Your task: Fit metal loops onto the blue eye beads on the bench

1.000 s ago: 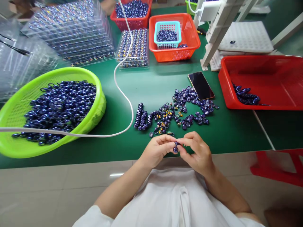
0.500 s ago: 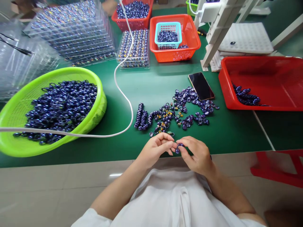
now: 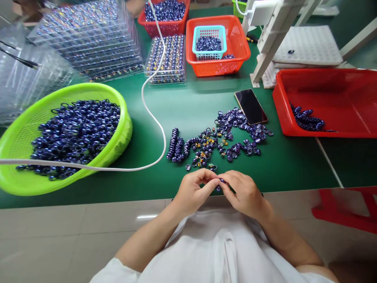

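Just past the table's front edge, my left hand point(image 3: 194, 190) and my right hand point(image 3: 243, 192) meet at the fingertips. Both hands pinch one small glossy dark-blue curved piece point(image 3: 218, 188), mostly covered by the fingers. Beyond the fingers, several loose parts with yellow bits point(image 3: 204, 151) lie on the green table point(image 3: 141, 184). To their left stand short rows of stacked dark-blue ring-like pieces point(image 3: 173, 143). A spread of small dark-blue caps point(image 3: 232, 118) lies farther back, towards a phone point(image 3: 251, 106).
A green basket point(image 3: 125, 133) of dark-blue pieces stands left, crossed by a white cable point(image 3: 160, 129). Stacked clear trays point(image 3: 97, 39) rise behind it. An orange basket point(image 3: 218, 70) holds a light-blue one point(image 3: 209, 29). At right are a red bin point(image 3: 338, 98) and a metal post point(image 3: 269, 47).
My left fingers have closed onto the curved piece, which was held in my right fingertips. The hands have come together and now cover most of it.
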{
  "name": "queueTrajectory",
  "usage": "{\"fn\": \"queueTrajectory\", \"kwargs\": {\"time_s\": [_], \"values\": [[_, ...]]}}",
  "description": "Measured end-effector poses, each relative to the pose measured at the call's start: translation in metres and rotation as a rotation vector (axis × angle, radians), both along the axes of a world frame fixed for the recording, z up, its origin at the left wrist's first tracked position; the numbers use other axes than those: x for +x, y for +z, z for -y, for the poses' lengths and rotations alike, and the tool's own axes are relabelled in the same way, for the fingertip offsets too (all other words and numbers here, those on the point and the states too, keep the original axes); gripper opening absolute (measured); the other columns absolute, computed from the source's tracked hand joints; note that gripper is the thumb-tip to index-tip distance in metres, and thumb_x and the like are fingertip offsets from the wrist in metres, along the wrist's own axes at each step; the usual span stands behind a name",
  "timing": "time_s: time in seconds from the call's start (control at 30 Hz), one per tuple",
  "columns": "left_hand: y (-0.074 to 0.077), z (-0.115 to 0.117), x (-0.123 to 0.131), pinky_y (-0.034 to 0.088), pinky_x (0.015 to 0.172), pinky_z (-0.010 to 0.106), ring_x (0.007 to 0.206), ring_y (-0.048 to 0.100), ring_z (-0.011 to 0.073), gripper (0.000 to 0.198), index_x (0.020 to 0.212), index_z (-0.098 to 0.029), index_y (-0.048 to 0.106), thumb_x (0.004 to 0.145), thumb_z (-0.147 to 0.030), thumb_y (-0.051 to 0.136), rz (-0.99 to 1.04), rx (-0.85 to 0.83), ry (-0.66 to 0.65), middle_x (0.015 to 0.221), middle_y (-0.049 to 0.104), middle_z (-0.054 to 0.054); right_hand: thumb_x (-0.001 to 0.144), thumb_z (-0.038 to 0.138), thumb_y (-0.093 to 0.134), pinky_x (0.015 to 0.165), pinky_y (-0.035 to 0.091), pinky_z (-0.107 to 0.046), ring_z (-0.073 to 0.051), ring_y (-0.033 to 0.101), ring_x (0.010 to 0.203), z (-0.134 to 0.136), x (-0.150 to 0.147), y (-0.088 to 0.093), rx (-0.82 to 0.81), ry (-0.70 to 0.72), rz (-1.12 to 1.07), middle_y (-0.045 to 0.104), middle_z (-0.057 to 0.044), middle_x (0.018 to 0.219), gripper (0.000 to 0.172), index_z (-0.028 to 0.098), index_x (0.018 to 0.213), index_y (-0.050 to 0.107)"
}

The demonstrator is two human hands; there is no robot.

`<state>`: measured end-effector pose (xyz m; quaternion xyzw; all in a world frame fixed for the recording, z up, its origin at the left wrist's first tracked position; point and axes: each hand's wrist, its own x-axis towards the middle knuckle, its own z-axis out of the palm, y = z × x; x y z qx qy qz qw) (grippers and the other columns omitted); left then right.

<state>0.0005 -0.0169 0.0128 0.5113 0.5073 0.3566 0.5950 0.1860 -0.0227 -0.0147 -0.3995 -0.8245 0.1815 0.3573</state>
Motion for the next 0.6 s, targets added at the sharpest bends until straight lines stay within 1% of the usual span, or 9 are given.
{"fn": "queueTrajectory", "kwargs": {"time_s": [0.13, 0.23, 0.37, 0.5, 0.6], "values": [[-0.001, -0.001, 0.001, 0.051, 0.063, 0.023, 0.067, 0.062, 0.0133, 0.019, 0.08, -0.014, 0.068, 0.083, -0.033, 0.072, 0.093, -0.084, 0.036, 0.072, 0.067, 0.003, 0.09, 0.012, 0.057, 0.072, 0.058, -0.035, -0.02, 0.07, 0.08, 0.0, -0.001, 0.0, 0.032, -0.047, -0.02, 0.073, -0.007, 0.091, 0.027, 0.022, 0.115, 0.059], [-0.003, -0.004, 0.001, 0.052, 0.062, 0.024, 0.063, 0.062, 0.0124, 0.024, 0.079, -0.013, 0.067, 0.08, -0.036, 0.076, 0.224, -0.218, 0.028, 0.068, 0.067, 0.002, 0.088, 0.012, 0.061, 0.069, 0.058, -0.033, -0.019, 0.069, 0.076, 0.0, -0.004, 0.003, 0.044, -0.092, -0.072, 0.073, -0.005, 0.086, 0.027, 0.023, 0.112, 0.06], [-0.01, -0.004, 0.001, 0.052, 0.063, 0.025, 0.059, 0.063, 0.0118, 0.029, 0.081, -0.012, 0.07, 0.073, -0.036, 0.082, 0.396, -0.375, 0.016, 0.069, 0.07, 0.003, 0.089, 0.014, 0.06, 0.07, 0.058, -0.031, -0.018, 0.07, 0.079, 0.0, -0.009, 0.007, -0.003, -0.059, -0.137, 0.073, -0.004, 0.09, 0.025, 0.026, 0.112, 0.061], [-0.016, -0.002, 0.0, 0.053, 0.065, 0.026, 0.06, 0.064, 0.0122, 0.028, 0.083, -0.011, 0.071, 0.073, -0.035, 0.083, 0.446, -0.414, 0.001, 0.07, 0.069, 0.003, 0.092, 0.018, 0.058, 0.07, 0.057, -0.03, -0.018, 0.068, 0.08, -0.001, -0.008, 0.009, -0.061, -0.016, -0.15, 0.071, -0.007, 0.091, 0.025, 0.022, 0.117, 0.061], [-0.014, -0.002, -0.003, 0.054, 0.066, 0.026, 0.064, 0.064, 0.0121, 0.028, 0.091, -0.011, 0.07, 0.078, -0.034, 0.08, 0.437, -0.366, 0.004, 0.076, 0.069, 0.004, 0.094, 0.017, 0.054, 0.069, 0.056, -0.03, -0.018, 0.067, 0.079, -0.001, -0.005, 0.007, -0.065, 0.008, -0.115, 0.07, -0.008, 0.09, 0.026, 0.02, 0.119, 0.06]]}}
